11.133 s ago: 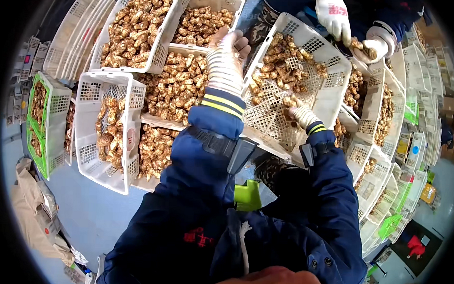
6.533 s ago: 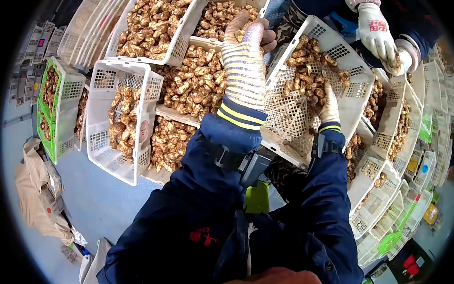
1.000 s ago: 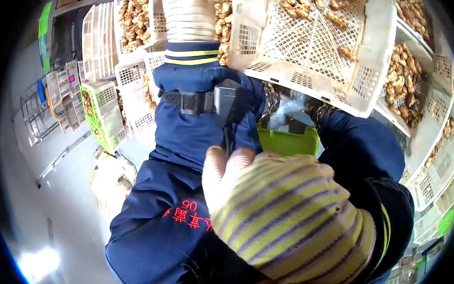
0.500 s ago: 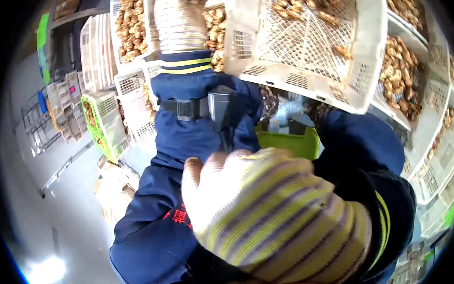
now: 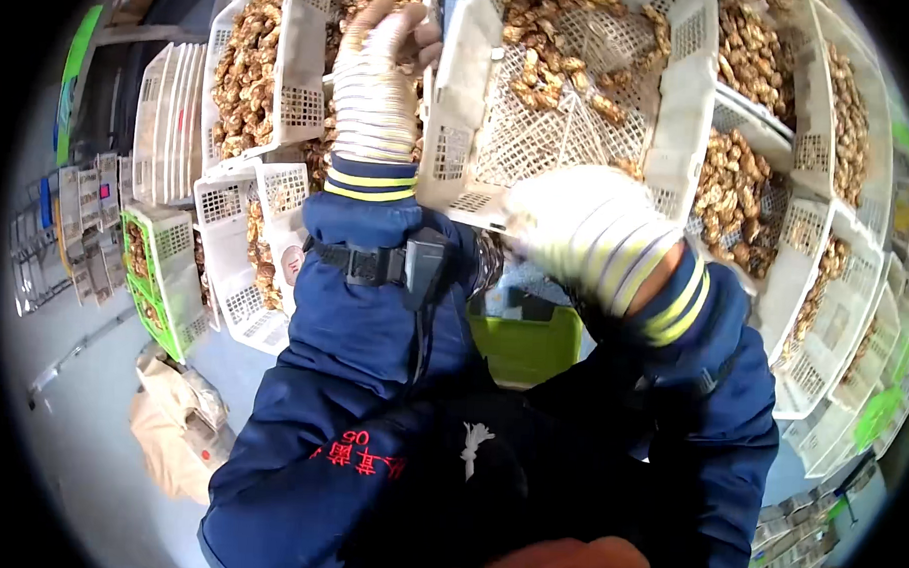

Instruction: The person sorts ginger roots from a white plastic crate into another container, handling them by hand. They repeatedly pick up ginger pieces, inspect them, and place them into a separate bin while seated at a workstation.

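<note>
My left hand (image 5: 385, 51), in a pale striped knit glove, reaches over a white mesh crate of golden-brown knobbly pieces (image 5: 317, 159) that look like mushrooms. Its fingers are bent and somewhat apart, with nothing visible between them. To its right stands a tilted white crate (image 5: 451, 94); more mushroom-like pieces (image 5: 542, 72) lie toward its far end, while mesh shows bare nearer me. At that crate's near edge is my right hand (image 5: 567, 223), gloved alike. Glare and motion smear its fingers, so I cannot see whether it holds anything.
White crates with similar pieces stand at left (image 5: 246, 76) and right (image 5: 733, 194). A green bin (image 5: 527, 347) sits below the middle crate. Farther left are a green-and-white crate (image 5: 159, 284), a stack of white crates (image 5: 170, 124) and a beige bag (image 5: 174, 424) on the floor.
My right hand has gone from close before my body out to the middle crate's near edge. The view has shifted, and my left hand's fingers now show more fully over the mushroom-like pieces.
</note>
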The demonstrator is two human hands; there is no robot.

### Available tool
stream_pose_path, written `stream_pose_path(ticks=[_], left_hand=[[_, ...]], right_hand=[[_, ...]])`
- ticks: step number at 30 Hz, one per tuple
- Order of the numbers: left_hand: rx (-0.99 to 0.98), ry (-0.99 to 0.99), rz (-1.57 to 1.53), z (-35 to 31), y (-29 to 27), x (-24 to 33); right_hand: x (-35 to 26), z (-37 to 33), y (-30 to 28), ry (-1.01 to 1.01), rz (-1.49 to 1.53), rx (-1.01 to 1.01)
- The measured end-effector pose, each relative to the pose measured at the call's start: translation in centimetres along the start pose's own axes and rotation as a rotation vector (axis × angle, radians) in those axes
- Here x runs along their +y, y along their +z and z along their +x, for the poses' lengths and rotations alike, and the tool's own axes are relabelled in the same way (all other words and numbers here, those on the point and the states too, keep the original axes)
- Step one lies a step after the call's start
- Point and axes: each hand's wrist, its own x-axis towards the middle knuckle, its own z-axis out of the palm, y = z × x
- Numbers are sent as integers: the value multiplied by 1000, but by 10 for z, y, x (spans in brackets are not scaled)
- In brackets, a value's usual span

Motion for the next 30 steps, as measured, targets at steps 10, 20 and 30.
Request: stream_pose_path(ticks=[10,20,30], left_hand=[[67,-63,-205,-2,-10,19],[67,-95,-211,7,-20,21],[80,-139,-199,5,-17,24]], right_hand=[[170,28,85,626,-533,-367],[172,55,71,763,-362,-113],[185,80,75,722,-493,-88]])
